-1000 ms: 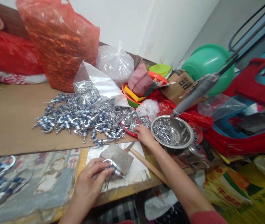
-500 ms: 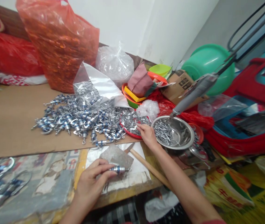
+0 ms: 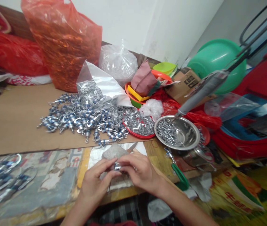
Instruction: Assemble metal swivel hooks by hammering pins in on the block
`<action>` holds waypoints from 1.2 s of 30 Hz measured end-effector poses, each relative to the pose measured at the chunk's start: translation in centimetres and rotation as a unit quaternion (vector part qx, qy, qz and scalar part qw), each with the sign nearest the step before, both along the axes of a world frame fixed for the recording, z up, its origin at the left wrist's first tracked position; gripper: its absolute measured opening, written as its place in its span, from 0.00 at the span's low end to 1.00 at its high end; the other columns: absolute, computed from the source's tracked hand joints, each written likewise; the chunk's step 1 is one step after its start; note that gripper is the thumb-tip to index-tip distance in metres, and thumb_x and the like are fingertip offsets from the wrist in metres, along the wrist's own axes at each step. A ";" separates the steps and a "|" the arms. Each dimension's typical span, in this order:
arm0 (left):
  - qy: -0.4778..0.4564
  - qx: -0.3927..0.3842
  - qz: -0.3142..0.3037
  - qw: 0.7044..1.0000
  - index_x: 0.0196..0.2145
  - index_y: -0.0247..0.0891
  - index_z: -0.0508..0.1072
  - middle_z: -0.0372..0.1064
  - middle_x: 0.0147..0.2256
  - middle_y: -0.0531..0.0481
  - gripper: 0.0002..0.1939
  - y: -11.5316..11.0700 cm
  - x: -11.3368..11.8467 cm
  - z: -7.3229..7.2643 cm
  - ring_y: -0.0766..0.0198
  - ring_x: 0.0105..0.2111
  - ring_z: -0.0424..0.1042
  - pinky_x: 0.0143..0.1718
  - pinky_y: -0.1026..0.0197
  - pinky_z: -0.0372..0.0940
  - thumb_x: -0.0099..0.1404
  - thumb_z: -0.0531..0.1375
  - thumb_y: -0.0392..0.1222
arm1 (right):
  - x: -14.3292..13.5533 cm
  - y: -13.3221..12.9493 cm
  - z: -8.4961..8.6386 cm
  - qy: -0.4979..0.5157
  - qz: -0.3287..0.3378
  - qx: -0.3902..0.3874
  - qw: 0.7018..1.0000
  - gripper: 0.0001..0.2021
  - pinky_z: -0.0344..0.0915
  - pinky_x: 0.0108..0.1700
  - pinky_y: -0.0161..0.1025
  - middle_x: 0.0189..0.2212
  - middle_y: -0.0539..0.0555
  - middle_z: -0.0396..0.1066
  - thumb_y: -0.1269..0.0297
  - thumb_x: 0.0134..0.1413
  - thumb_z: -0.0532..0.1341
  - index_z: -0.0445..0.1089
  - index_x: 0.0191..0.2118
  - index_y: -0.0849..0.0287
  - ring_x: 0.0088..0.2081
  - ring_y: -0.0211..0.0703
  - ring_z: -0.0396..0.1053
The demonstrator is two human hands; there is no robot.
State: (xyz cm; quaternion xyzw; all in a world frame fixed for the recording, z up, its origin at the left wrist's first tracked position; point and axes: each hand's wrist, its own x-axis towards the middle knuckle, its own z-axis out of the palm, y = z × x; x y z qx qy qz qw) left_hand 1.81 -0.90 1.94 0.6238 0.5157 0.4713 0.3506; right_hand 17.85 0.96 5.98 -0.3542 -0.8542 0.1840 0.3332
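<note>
Near the table's front edge, my left hand (image 3: 98,179) pinches a small silver-and-blue metal part (image 3: 117,167). My right hand (image 3: 140,171) meets it from the other side, its fingers closed at the same part and covering much of it. Under and behind the hands lie a grey stone-like block (image 3: 114,151) and white paper (image 3: 143,148). A knife blade (image 3: 132,147) shows just behind my right hand. A pile of similar silver-and-blue parts (image 3: 84,121) spreads over the cardboard (image 3: 18,125). Small flat metal pieces fill a red tray (image 3: 145,137).
A steel bowl (image 3: 191,138) of metal pins stands right of the tray, with a grey-handled tool (image 3: 194,94) above it. More assembled parts (image 3: 4,182) lie at the left front. A green-handled object (image 3: 180,177) is at the table's right edge. Bags (image 3: 65,50) stand behind.
My right hand has come back from the red tray to the part in my left hand. The green-handled object beside the bowl now shows. The view has shifted slightly.
</note>
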 end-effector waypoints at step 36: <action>-0.070 -0.132 -0.040 0.988 0.23 0.44 0.78 0.73 0.24 0.52 0.03 -1.7 -0.9 2.9 0.63 0.27 0.71 0.30 0.64 0.64 0.48 0.63 0.40 | 1.2 -3.1 -1.0 0.069 0.023 0.102 0.992 0.11 0.68 0.36 0.37 0.36 0.57 0.71 0.75 0.50 0.56 0.68 0.40 0.58 0.37 0.40 0.69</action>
